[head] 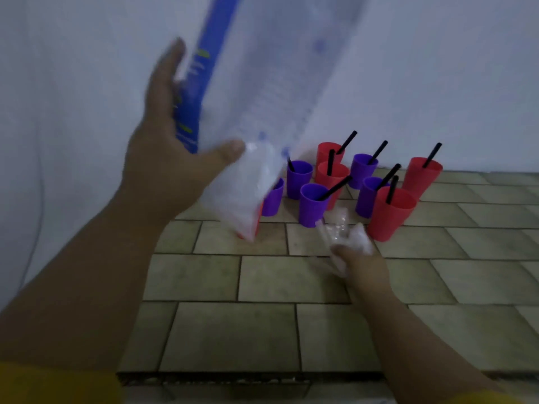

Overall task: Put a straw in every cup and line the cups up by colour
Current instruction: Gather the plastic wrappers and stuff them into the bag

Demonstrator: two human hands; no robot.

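Indoor spot, prob. home: tile-print board (pixel 262 287) w/ plain white wall (pixel 437 83).

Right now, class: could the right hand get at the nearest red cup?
Probably yes. The red cup stands just beyond the right hand with nothing between them. But that hand holds crumpled clear plastic, which would likely hamper a grip.

Purple cups (pixel 312 205), red cups (pixel 389 217), black straws (pixel 434 154) — clear packet (pixel 262 97) with a blue strip (pixel 201 77), clear wrapper (pixel 341 228) — tan brick-patterned surface (pixel 262 278).
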